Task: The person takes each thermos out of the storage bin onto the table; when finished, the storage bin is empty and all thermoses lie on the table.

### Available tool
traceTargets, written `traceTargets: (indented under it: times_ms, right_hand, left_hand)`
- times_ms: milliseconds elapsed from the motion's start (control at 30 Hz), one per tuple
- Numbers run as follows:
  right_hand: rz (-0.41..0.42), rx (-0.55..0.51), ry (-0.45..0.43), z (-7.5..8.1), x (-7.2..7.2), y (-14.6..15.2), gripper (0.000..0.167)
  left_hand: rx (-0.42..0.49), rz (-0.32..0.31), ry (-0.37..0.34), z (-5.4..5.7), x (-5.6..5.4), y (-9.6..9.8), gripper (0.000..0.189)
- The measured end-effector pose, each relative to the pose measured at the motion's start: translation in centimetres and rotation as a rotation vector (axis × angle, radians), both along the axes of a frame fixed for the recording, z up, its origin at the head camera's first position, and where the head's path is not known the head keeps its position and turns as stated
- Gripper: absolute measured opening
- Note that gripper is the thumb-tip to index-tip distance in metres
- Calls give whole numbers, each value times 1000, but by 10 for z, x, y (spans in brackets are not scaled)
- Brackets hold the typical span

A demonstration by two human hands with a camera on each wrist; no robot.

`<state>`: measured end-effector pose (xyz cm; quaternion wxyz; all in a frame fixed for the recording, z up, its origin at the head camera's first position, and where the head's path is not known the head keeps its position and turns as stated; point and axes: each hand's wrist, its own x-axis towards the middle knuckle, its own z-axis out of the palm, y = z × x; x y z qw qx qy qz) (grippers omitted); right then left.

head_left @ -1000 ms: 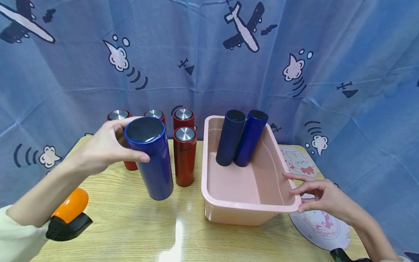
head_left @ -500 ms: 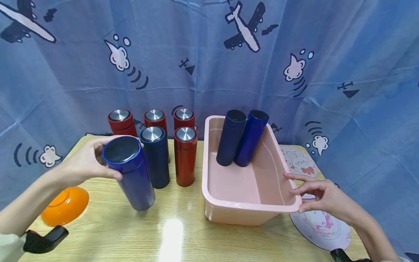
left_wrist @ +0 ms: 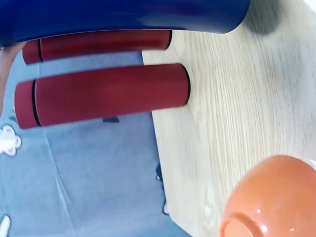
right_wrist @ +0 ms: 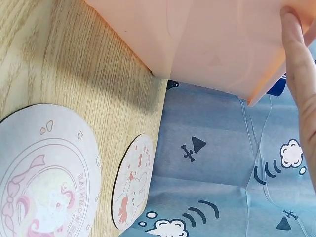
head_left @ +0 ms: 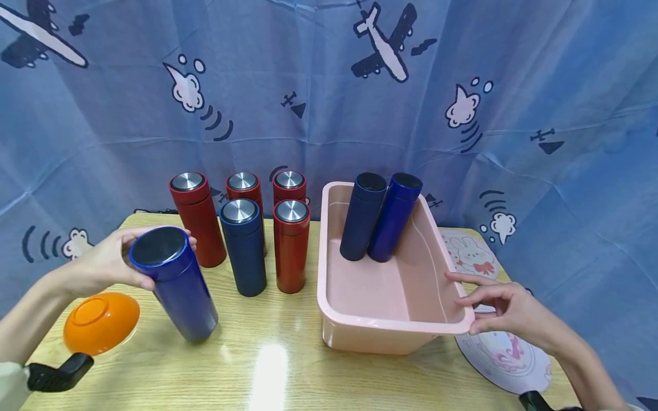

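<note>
My left hand [head_left: 100, 262] grips a shiny blue thermos flask [head_left: 182, 297] near its black-topped lid. The flask leans, its base low over the table; whether it touches cannot be told. In the left wrist view, the blue flask [left_wrist: 128, 15] crosses the top, beside red flasks [left_wrist: 108, 96]. My right hand [head_left: 506, 311] pinches the front right rim of a pink plastic bin [head_left: 396, 325]. Inside the bin, a dark navy flask [head_left: 362, 222] and a blue flask [head_left: 394, 220] lean against the far end. In the right wrist view, a finger [right_wrist: 296, 49] lies against the bin's wall [right_wrist: 212, 44].
Several flasks with silver lids stand mid-table: a navy one [head_left: 244, 251], a red one [head_left: 291, 251] and a dark red one [head_left: 197, 222] among them. An upturned orange bowl [head_left: 103, 325] lies at left. Two printed mats [head_left: 509, 354] lie right of the bin. A blue curtain [head_left: 329, 97] hangs behind.
My left hand has carried the blue flask leftward and lower, toward the front. The navy flask and dark red flask behind it have come into view. The right hand and bin stay put.
</note>
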<state>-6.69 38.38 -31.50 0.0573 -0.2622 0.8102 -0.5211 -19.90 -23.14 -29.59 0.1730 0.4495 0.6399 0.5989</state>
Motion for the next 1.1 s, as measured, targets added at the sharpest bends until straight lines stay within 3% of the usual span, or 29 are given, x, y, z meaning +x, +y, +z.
traceTargets:
  times_ms: [100, 400, 1100]
  right_hand:
    - [-8, 10, 3, 0, 1, 0, 39]
    - [-36, 44, -3, 2, 2, 0, 37]
    - [-35, 44, 13, 0, 2, 0, 38]
  left_hand:
    - [25, -11, -43, -4, -5, -6, 64]
    - [60, 58, -74, -12, -20, -15, 61]
    - [99, 81, -135, -12, -50, -15, 60]
